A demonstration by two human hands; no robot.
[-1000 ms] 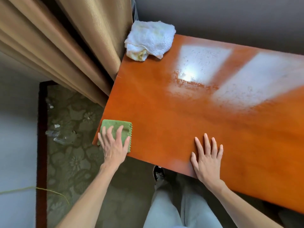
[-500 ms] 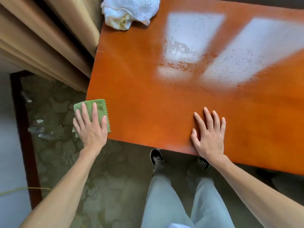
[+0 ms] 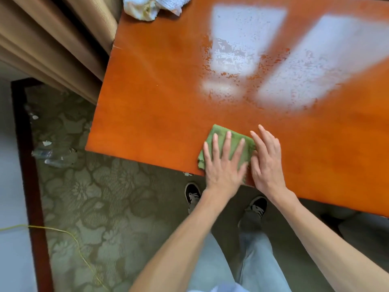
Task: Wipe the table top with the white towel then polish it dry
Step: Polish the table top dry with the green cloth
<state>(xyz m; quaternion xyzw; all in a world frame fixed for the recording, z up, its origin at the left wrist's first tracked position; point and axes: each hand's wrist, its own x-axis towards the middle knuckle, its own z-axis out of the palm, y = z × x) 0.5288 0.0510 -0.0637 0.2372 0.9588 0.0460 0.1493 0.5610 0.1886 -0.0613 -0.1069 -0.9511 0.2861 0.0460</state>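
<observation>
Up at the far left corner of the table [image 3: 160,98], the towel [image 3: 147,7] lay crumpled and white, partly cut off by the top of the view and well apart from both hands. Nearer, by the front edge, a cloth [image 3: 229,142], green and folded, sat flat on the orange top. The left hand [image 3: 224,163] pressed on it palm down, its fingers straight and spread across the fabric, the heel of the palm at the table's edge. The right hand [image 3: 266,159] lay just beside it, also palm down, fingers straight and close together, angled slightly toward the far left; its thumb side touched the cloth's right edge. Both forearms were bare and reached up from the bottom of the view, closing toward each other at the wrists. Farther across the top, two pale window reflections showed speckled wet patches. Beige curtains [image 3: 63,45] hung at the left of the table. Below, dark shoes [image 3: 192,194] stood on a patterned carpet [image 3: 105,197], with a yellow cord [image 3: 69,234] trailing across it.
</observation>
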